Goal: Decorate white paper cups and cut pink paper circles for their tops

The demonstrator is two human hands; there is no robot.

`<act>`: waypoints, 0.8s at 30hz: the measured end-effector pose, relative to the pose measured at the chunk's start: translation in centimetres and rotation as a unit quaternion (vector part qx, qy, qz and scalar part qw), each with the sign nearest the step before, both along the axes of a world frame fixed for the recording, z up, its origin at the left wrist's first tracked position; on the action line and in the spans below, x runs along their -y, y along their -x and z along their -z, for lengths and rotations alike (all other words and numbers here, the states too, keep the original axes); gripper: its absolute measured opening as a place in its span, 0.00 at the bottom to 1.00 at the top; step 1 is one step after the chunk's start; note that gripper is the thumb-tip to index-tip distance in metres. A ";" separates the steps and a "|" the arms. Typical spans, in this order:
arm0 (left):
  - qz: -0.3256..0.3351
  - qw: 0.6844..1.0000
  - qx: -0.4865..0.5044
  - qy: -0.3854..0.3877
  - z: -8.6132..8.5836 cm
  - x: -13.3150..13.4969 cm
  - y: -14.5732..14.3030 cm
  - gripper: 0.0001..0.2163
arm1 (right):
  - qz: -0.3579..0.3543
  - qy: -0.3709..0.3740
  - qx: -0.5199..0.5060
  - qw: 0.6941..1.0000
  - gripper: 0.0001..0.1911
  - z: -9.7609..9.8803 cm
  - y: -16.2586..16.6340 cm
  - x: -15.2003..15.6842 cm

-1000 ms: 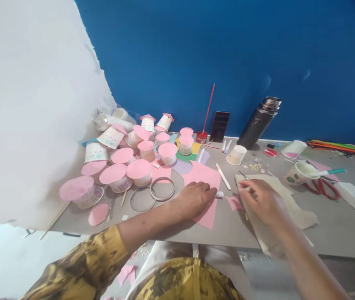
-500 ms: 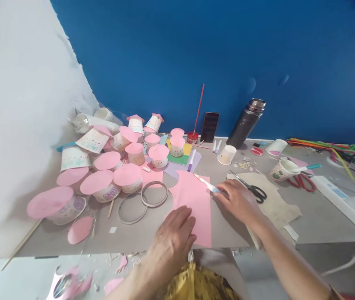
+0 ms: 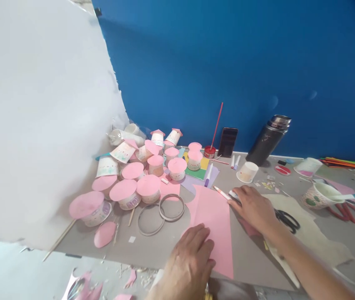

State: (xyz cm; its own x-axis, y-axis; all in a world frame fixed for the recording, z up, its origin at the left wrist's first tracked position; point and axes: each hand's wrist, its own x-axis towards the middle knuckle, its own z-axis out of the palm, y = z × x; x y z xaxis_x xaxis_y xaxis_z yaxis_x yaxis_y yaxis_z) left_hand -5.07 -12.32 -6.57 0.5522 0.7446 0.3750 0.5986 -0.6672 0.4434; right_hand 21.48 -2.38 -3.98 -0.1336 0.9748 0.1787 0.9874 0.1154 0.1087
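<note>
My left hand (image 3: 193, 258) lies with its fingers stretched out on the left edge of a pink paper sheet (image 3: 216, 229), whose upper left side has a curved cut. Beyond the sheet's upper right edge, my right hand (image 3: 254, 208) is closed, fingers curled around something white that I cannot make out. By its fingertips lies an orange-tipped marker (image 3: 221, 192). A patch of pink shows under the right palm. Two grey rings (image 3: 171, 207) overlap left of the sheet. A purple-and-white marker (image 3: 208, 175) lies just above it.
Paper cups with pink discs (image 3: 123, 192) crowd the left side. A dark flask (image 3: 268, 139), a phone (image 3: 228, 141) and a white cup (image 3: 247, 172) stand at the back. Black scissors (image 3: 288, 221) lie on beige cloth (image 3: 318, 233); red scissors (image 3: 349, 214) are farther right.
The view has shifted, so the table contents appear farther right and lower. My right hand has moved off the orange-tipped marker's end, and pink now shows beneath it. My left hand stays on the sheet.
</note>
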 end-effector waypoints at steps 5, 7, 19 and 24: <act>0.012 1.000 -0.007 0.018 -0.3 0.2 0.0 0.10 | 0.047 0.012 0.028 0.998 0.11 -0.4 -0.1 -2.6; 0.016 1.000 -0.002 0.019 -0.4 0.2 0.0 0.10 | 0.047 -0.016 0.006 0.999 0.13 -0.4 -0.2 -3.1; 0.016 0.993 0.117 0.019 -0.9 0.2 0.7 0.06 | -0.222 -0.096 -0.244 0.939 0.12 -0.8 1.8 8.6; -0.175 0.980 0.087 -0.049 -1.4 -0.9 3.6 0.08 | -0.235 -0.158 -0.315 0.906 0.10 1.5 4.4 11.2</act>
State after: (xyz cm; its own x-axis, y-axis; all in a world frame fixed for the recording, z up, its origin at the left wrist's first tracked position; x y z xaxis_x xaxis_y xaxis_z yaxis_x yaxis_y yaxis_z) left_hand -8.71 -11.39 -5.17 0.1914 0.8322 0.5204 0.7194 -0.4796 0.5024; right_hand 17.12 -13.59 -5.45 -0.2947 0.7231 0.6248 0.7143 0.6010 -0.3586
